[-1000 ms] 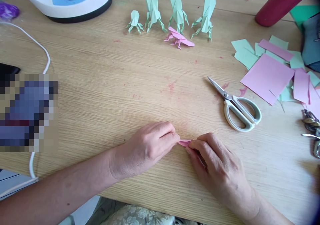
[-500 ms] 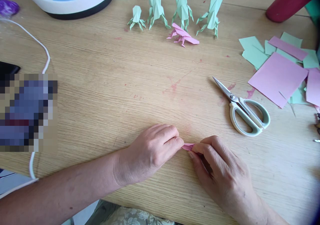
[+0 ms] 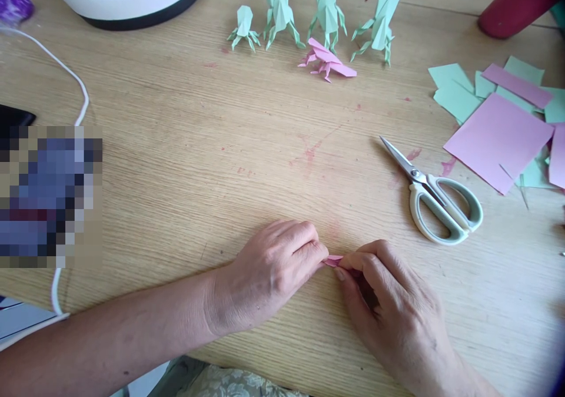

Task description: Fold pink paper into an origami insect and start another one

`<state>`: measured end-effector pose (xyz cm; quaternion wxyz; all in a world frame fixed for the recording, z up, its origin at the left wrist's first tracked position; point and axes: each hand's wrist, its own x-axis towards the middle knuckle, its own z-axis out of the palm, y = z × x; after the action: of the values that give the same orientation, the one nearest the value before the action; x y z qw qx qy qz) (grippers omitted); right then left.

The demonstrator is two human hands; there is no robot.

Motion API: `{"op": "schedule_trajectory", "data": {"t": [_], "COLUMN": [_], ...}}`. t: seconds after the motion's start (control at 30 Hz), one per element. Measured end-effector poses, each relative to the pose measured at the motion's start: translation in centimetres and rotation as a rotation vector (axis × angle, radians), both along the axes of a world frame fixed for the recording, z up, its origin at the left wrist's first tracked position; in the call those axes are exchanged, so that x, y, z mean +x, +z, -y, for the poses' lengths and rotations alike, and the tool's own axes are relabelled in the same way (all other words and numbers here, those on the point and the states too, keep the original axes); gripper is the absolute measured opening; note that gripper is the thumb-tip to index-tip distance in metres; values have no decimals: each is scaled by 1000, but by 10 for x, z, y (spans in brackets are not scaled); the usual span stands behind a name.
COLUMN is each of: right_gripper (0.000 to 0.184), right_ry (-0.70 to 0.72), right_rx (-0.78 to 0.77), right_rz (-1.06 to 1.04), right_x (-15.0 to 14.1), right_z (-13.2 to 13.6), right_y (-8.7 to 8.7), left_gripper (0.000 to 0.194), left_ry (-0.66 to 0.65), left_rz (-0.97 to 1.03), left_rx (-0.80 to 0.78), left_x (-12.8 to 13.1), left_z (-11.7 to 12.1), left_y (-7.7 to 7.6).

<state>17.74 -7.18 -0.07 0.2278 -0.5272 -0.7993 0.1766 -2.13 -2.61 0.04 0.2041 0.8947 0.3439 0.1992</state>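
Note:
A small piece of folded pink paper (image 3: 334, 260) shows between my two hands, low over the front of the wooden table. My left hand (image 3: 276, 273) pinches its left end, knuckles up. On the other end, the thumb and fingers of my right hand (image 3: 392, 303) are closed. Most of the paper is hidden by my fingers. Beyond my right hand lie scissors (image 3: 426, 188) with pale green and white handles, blades together. At the back, a pink folded paper insect (image 3: 329, 61) rests before several green folded paper figures (image 3: 326, 11).
Pink and green paper sheets (image 3: 498, 141) are heaped at the right, below a dark red cylinder (image 3: 516, 8). A white and blue appliance (image 3: 128, 2) stands at the back left. Along the left runs a white cable (image 3: 82, 85), beside a blurred-out object (image 3: 48, 202).
Both hands keep their pinch on the pink paper and have hardly moved. The view has shifted slightly, so the things on the table sit a little further right.

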Motion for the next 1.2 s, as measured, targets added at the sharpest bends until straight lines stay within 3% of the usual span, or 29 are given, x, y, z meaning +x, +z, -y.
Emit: {"op": "schedule_trajectory", "data": {"t": [0.17, 0.57, 1.03, 1.2], "right_gripper": [8, 11, 10, 15], "right_ry": [-2, 18, 15, 102], "right_rx": [-19, -23, -44, -30], "right_rz": [-33, -62, -80, -108], "right_x": [0, -2, -1, 8], "right_z": [-1, -4, -3, -3], "right_y": [-1, 2, 0, -1], "left_gripper": [16, 20, 17, 19], "left_ry": [-26, 69, 149, 163], "left_rz": [-24, -140, -82, -88], "left_rx": [14, -34, -45, -33], "left_x": [1, 5, 12, 14], "left_z": [0, 10, 8, 7], "left_y": [-1, 2, 0, 1]}}
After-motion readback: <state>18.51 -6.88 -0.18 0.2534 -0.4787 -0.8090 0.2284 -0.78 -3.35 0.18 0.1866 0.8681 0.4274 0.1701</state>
